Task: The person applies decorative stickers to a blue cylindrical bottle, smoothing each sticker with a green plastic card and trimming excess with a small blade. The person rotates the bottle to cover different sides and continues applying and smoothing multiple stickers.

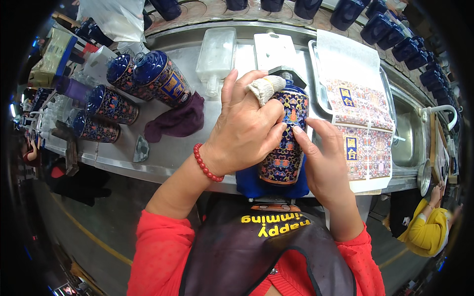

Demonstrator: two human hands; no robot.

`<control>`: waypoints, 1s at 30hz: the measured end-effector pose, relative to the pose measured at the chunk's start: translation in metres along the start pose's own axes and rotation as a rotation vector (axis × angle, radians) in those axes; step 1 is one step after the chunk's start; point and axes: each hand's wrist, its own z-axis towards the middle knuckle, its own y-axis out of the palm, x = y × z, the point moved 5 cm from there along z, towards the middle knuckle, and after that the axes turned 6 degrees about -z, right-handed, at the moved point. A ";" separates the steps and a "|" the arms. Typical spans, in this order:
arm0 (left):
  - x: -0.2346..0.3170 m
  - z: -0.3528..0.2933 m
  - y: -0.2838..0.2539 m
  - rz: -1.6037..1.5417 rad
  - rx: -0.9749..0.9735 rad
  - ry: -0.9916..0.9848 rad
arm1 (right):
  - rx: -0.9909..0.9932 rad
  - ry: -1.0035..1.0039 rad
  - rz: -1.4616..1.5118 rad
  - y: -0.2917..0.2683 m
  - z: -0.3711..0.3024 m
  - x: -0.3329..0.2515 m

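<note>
A dark blue bottle (282, 167) with a colourful flower pattern lies tilted in front of me, its neck pointing away, its base over a blue cloth (249, 183). My left hand (247, 121), with a red bead bracelet, curls its fingers around a bundled white knit cloth (266, 89) beside the bottle's shoulder. That hand's thumb and knuckles press near the bottle's left side. Against the right side rest the thumb and forefinger of my right hand (326, 158), stretched out and apart; its other fingers are partly hidden.
Several patterned blue bottles (165, 81) stand at the left, near a purple cloth (177, 117). A clear glass bottle (216, 52) lies behind my hands. At right, printed pattern sheets (363, 143) overlap a metal tray (316, 79), beside a sink (407, 138). Blue bottles (345, 15) line the far conveyor.
</note>
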 end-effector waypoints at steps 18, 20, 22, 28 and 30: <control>-0.003 0.006 0.002 -0.034 -0.002 -0.009 | -0.012 0.028 0.093 0.004 -0.006 0.001; -0.003 0.005 0.002 -0.037 0.008 -0.019 | -0.012 0.027 0.081 0.005 -0.006 0.001; -0.006 0.001 0.002 -0.082 0.041 -0.051 | -0.008 0.018 0.062 0.005 -0.005 0.001; -0.011 -0.029 0.008 -0.277 0.235 -0.171 | -0.028 0.009 -0.008 0.005 -0.003 0.000; -0.005 -0.044 0.012 -0.247 0.236 -0.147 | -0.032 0.010 -0.011 0.005 -0.003 0.000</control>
